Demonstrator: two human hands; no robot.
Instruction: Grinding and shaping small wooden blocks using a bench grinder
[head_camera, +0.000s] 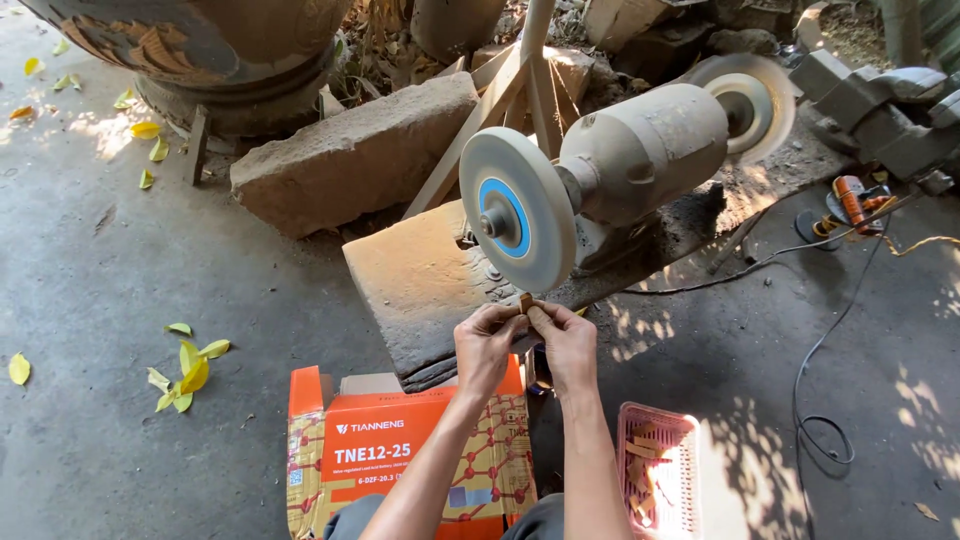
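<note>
Both hands pinch one small wooden piece (526, 301): left hand (487, 345) and right hand (566, 343) are closed on it, holding it up to the lower rim of the grinding wheel (517, 212). It looks like the shaping step, calling for a steady, light touch. Just right of the forearms, a pink basket (660, 478) holds more wooden bits.

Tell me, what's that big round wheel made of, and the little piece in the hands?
The wheel looks like pale grey grinding stone, matte and dusty, with a blue disc at its hub. The small piece, pinched by the left hand and right hand, looks like light brown wood, though it is too small to be sure.
</note>
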